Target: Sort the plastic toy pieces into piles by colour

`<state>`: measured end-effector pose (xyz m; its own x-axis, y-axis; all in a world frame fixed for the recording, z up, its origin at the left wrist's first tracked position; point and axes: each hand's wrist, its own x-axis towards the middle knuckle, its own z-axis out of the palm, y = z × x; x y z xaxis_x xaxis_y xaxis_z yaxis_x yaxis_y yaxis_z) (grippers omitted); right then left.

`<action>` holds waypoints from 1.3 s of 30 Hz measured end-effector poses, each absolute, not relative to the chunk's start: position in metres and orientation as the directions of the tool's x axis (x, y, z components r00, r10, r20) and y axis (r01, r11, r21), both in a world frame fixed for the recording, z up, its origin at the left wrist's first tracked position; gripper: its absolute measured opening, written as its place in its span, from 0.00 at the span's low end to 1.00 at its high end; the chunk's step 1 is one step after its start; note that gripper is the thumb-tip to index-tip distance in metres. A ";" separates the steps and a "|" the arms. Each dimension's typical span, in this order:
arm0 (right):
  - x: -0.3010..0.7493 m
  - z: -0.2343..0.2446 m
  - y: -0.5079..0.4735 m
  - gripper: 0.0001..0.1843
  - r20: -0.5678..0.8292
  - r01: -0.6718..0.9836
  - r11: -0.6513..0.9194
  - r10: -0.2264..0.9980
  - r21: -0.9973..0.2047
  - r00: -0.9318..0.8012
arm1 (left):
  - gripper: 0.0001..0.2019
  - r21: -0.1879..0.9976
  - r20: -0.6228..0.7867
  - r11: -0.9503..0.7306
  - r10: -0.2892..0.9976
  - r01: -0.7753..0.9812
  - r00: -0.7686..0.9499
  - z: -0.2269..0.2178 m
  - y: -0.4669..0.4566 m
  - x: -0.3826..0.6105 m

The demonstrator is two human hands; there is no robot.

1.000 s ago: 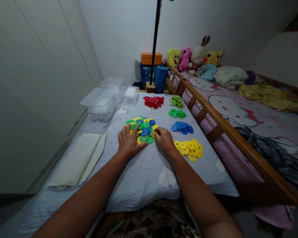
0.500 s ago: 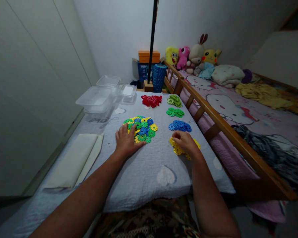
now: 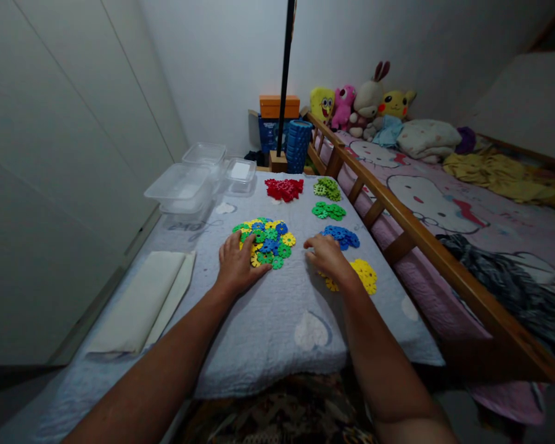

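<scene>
My left hand [image 3: 238, 262] rests with spread fingers on the near left edge of a mixed pile of flower-shaped plastic discs [image 3: 271, 243] in green, yellow and blue. My right hand [image 3: 326, 256] is over the cloth between that pile and the sorted ones, fingers apart and bent, with nothing visible in them. Beneath its wrist lies a pile of yellow discs [image 3: 364, 275], partly covered. Just beyond the hand is a pile of blue discs [image 3: 345, 235]. Farther back are green discs [image 3: 328, 211], light green discs [image 3: 327, 189] and red discs [image 3: 284, 189].
Clear plastic containers [image 3: 182, 185] stand at the back left, with a smaller lidded one [image 3: 241, 172] beside them. A folded cream cloth [image 3: 139, 302] lies at the left. A wooden bed rail [image 3: 398, 237] runs along the table's right side. A black pole [image 3: 284, 80] rises at the back.
My right hand has moved left from the yellow pile toward the mixed pile, and its fingers have opened from a pinch. My left hand stays at the mixed pile.
</scene>
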<state>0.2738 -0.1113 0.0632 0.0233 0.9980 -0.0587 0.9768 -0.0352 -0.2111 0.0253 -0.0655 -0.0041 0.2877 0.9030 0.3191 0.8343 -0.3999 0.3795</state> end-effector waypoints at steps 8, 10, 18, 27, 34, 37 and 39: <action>0.231 0.024 -0.080 0.28 0.062 0.972 0.039 0.998 -0.231 -0.025 | 0.39 0.392 0.334 -0.405 0.899 0.826 0.282 -0.006 -0.063 0.023; 0.231 0.019 -0.081 0.27 0.058 0.973 0.033 0.998 -0.229 -0.020 | 0.38 0.394 0.342 -0.409 0.897 0.823 0.282 -0.007 -0.063 0.023; 0.236 0.021 -0.084 0.22 0.142 0.964 -0.012 0.988 -0.265 0.051 | 0.36 0.401 0.327 -0.402 0.902 0.823 0.281 -0.004 -0.065 0.024; 0.243 0.020 -0.085 0.13 0.202 0.932 0.018 0.977 -0.361 0.060 | 0.33 0.476 0.356 -0.458 0.881 0.751 0.312 -0.005 -0.062 0.022; 0.247 0.020 -0.087 0.12 0.219 0.919 0.034 0.974 -0.392 0.058 | 0.29 0.555 0.405 -0.514 0.854 0.654 0.327 -0.004 -0.057 0.017; 0.246 0.024 -0.089 0.12 0.226 0.913 0.037 0.972 -0.407 0.062 | 0.28 0.569 0.420 -0.518 0.851 0.639 0.316 -0.001 -0.057 0.015; 0.246 0.028 -0.091 0.12 0.223 0.899 0.036 0.972 -0.436 0.069 | 0.27 0.567 0.429 -0.518 0.850 0.640 0.307 0.001 -0.057 0.014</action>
<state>0.2457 -0.0913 0.0281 0.0688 0.9724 0.2230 0.8994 0.0363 -0.4357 0.0138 -0.0566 0.0007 0.3074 0.8496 0.4286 0.6402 -0.5179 0.5674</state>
